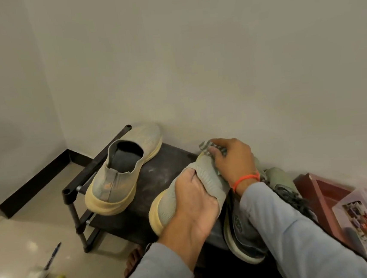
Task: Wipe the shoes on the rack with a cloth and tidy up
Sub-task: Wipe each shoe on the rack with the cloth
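Left hand point(194, 196) fingers tucked into the collar of a grey knit shoe point(183, 197), gripping it, yellow sole at 9 o'clock. Right hand point(233, 158) fingers clenched round a patterned cloth point(212, 148), pressing it on that shoe's toe at 12 o'clock. Orange band point(246, 180) on the right wrist. Held shoe is over the dark top shelf of the rack point(159, 174). Matching shoe point(122, 169) stands on the shelf at 10 o'clock, apart. Dark sneaker point(245, 233) at 5 o'clock, partly under the right sleeve. Boxes point(365, 222) at 3 o'clock; pen point(52, 255) on the floor at 8 o'clock.
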